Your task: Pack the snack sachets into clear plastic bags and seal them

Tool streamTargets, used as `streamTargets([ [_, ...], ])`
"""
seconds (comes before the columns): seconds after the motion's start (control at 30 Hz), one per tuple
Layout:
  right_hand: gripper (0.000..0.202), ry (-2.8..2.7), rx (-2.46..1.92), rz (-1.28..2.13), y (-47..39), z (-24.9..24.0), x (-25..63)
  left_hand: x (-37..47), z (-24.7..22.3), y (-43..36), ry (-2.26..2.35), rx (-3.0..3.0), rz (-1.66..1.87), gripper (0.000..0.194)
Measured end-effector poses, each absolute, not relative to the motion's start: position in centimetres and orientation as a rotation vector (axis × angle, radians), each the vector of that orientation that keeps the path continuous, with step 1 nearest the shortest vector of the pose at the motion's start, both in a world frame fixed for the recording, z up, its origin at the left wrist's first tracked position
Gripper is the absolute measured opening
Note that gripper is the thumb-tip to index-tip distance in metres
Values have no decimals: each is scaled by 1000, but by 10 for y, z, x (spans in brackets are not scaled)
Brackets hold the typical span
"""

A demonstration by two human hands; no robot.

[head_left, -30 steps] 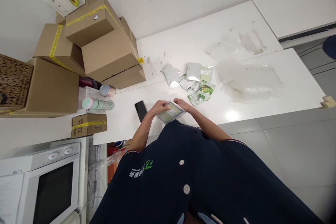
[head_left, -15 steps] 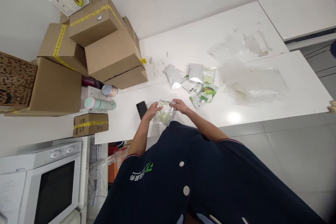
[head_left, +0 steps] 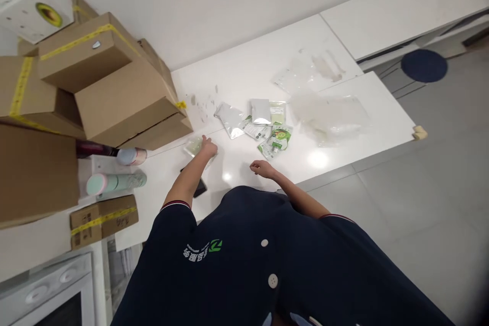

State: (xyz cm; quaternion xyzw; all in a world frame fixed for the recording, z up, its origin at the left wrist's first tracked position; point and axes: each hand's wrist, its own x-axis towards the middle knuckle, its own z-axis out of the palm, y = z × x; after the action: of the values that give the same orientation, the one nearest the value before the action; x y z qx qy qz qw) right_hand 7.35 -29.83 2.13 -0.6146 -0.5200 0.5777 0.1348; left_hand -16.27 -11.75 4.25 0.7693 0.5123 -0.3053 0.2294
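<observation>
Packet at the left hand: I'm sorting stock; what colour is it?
Pale green: the packet shows best in the head view.

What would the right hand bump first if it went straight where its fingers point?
The right hand would probably meet the left hand first, though their heights are hard to tell.

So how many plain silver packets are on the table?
2. One silver packet lies on top of the packet pile; the other silver packet is just left of it. The pale green packet by the left hand doesn't count. More might hide underneath.
</observation>
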Motion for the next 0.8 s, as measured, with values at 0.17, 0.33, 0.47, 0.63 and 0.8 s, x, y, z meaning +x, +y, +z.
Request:
streamTargets([
  [0.17, 11, -1037, -1853, 1584, -315, 25, 134, -176, 23, -108, 1524, 2314, -346, 25],
  [0.33, 19, -834, -2109, 866, -269, 58, 224, -181, 32, -130, 1509, 2403, -102, 32],
  [0.47, 28, -1022, -2369, 190, -205, 80, 297, -174, 47, -165, 1621, 2306, 33, 41],
  [0.63, 45, -988, -2646, 215, -156, 72, 336, -160, 48, -223, 1867, 2192, 61, 43],
  [0.8, 14, -783, -2392, 598, -157, 68, 324, -149, 42, -263, 1913, 1985, 248, 37],
])
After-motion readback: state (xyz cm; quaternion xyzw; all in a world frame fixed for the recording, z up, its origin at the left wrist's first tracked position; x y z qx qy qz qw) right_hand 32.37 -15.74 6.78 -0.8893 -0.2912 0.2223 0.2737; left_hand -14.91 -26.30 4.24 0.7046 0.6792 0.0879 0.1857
